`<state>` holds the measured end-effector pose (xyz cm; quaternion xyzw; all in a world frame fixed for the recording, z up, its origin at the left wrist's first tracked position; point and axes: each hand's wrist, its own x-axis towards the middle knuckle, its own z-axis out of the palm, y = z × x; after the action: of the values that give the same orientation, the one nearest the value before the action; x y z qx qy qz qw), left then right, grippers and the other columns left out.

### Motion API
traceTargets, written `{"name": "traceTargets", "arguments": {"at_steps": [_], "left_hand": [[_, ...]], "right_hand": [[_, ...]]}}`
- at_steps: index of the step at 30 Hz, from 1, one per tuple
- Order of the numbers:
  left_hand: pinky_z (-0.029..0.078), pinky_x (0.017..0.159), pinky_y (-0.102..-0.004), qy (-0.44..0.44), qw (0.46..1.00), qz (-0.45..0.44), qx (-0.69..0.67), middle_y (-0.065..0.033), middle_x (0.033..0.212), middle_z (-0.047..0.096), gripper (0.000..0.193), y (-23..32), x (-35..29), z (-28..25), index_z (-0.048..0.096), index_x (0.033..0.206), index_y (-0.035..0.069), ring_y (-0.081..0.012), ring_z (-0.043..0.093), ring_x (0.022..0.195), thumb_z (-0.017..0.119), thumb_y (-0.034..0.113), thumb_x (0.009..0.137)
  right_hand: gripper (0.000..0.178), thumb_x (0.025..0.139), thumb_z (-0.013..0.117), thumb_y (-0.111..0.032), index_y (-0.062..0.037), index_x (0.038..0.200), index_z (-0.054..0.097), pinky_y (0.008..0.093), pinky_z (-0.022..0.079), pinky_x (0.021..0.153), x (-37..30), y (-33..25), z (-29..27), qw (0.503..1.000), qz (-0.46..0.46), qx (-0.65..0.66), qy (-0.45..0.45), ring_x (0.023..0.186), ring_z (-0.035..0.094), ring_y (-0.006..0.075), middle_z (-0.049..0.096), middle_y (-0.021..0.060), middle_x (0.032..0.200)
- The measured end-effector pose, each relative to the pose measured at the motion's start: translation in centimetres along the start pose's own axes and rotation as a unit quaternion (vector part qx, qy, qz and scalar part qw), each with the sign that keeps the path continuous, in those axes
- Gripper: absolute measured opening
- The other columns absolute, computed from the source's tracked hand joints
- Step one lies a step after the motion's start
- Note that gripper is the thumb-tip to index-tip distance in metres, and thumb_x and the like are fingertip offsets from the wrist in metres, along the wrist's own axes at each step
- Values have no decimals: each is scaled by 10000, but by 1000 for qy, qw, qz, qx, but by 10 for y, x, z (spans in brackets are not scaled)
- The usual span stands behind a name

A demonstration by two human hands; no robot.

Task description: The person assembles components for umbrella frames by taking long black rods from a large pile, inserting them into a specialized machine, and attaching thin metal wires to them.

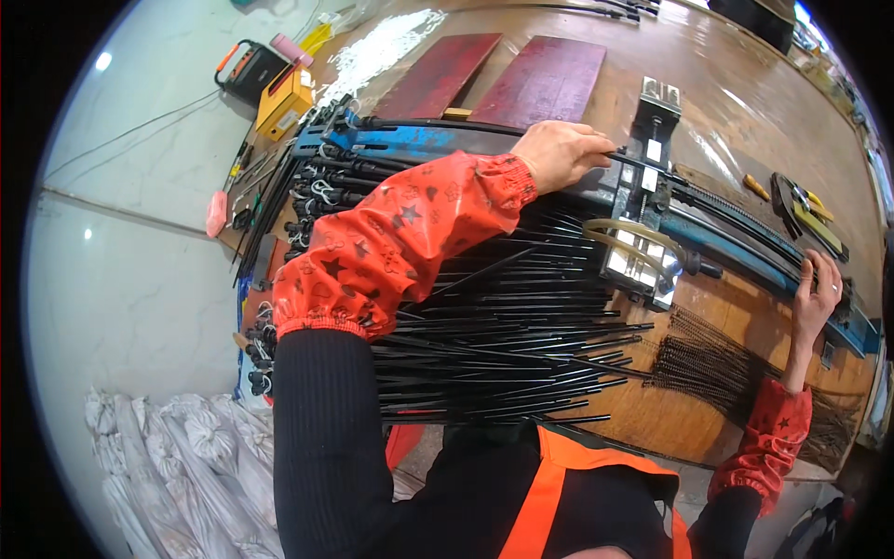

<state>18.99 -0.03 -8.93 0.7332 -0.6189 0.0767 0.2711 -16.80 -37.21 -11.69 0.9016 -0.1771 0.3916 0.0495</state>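
A long blue metal rail point(419, 140) crosses the bench, with a steel clamp point(643, 186) mounted across it. My left hand point(563, 154) is closed on a thin black rod point(626, 160) just left of the clamp, its fingertips pinched together. The rod runs along the rail into the clamp. A coil spring point(736, 210) stretches over the rail to the right of the clamp. Near the rail's right end my right hand point(818, 289) has its fingers bent around something at the rail; what it grips is hidden. A yellowish loop point(619, 226) hangs at the clamp's near side.
Many black rods point(503, 326) lie piled in front of the rail, beside a bundle of dark springs point(708, 359). Behind are two red boards point(540, 79) and white small pieces point(382, 47). A yellow box point(284, 101) stands left; pliers point(805, 210) lie right. White sacks point(177, 447) sit on the floor.
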Motion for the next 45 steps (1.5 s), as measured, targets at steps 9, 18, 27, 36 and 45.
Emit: {"name": "traceTargets", "arguments": {"at_steps": [9, 18, 27, 36, 45], "left_hand": [[537, 684, -525, -56, 987, -87, 126, -173, 832, 708, 278, 3, -2, 5, 667, 1043, 132, -392, 690, 791, 543, 374, 986], [510, 644, -531, -79, 983, -64, 150, -166, 808, 697, 249, 7, 9, 11, 645, 1097, 156, -396, 677, 765, 513, 346, 1004], [500, 590, -466, -7, 982, 26, 189, -134, 807, 670, 159, -4, -1, 23, 625, 1003, 117, -352, 665, 720, 573, 266, 986], [528, 657, -425, 75, 966, 144, 200, -131, 869, 685, 153, -110, -22, -4, 668, 1045, 102, -340, 666, 794, 614, 226, 974], [507, 666, -440, -110, 990, -55, 63, -104, 818, 661, 190, 45, -119, -47, 711, 906, 102, -314, 644, 768, 638, 272, 948]], "right_hand": [[272, 867, 730, -134, -107, 1136, 712, 366, 356, 966, -11, -135, -17, 992, -43, 117, -24, 1031, 630, 229, 727, 42, 979], [248, 875, 714, -166, -81, 1108, 703, 397, 425, 795, -20, -165, 9, 966, -35, 245, -69, 870, 619, 259, 687, 71, 845], [187, 938, 656, -135, -12, 1077, 643, 369, 529, 722, -18, -168, 28, 867, 73, 461, -175, 795, 677, 304, 693, 151, 914], [344, 773, 811, -289, -39, 780, 574, 407, 430, 649, -55, -144, 26, 829, 48, 293, -474, 724, 544, 280, 542, 120, 717], [359, 820, 711, -216, -42, 736, 409, 310, 304, 557, -53, -129, 15, 809, 91, 322, -483, 639, 337, 109, 319, 20, 671]]}}
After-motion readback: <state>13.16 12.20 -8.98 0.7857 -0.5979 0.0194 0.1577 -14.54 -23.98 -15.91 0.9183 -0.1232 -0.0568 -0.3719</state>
